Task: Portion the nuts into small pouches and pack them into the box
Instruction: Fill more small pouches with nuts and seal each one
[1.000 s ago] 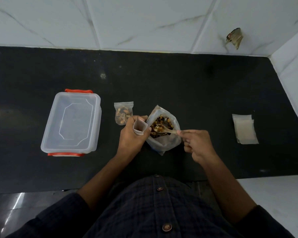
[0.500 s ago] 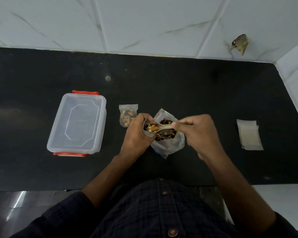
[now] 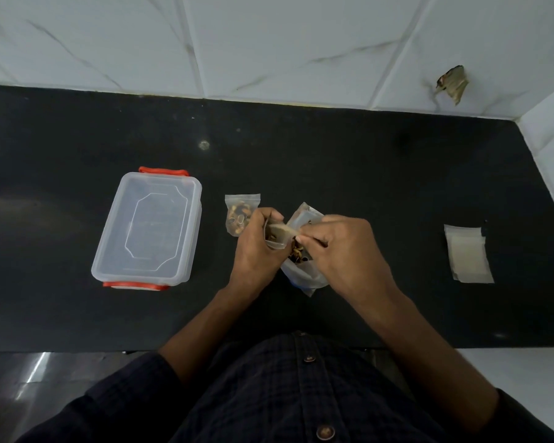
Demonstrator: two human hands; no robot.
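With the left hand (image 3: 256, 247) gripping a small pouch (image 3: 277, 233) open over the nut bag (image 3: 303, 270) and the right hand (image 3: 343, 251) pinching the spoon, a slow, steady tip would likely avoid spills.

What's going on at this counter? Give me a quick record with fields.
left hand: grips a small pouch with its mouth open
right hand: holds a spoon at the pouch mouth
big nut bag: open, under the hands
filled pouch: lies between box and hands
box: lid on, left of the hands
empty pouches: stacked at right
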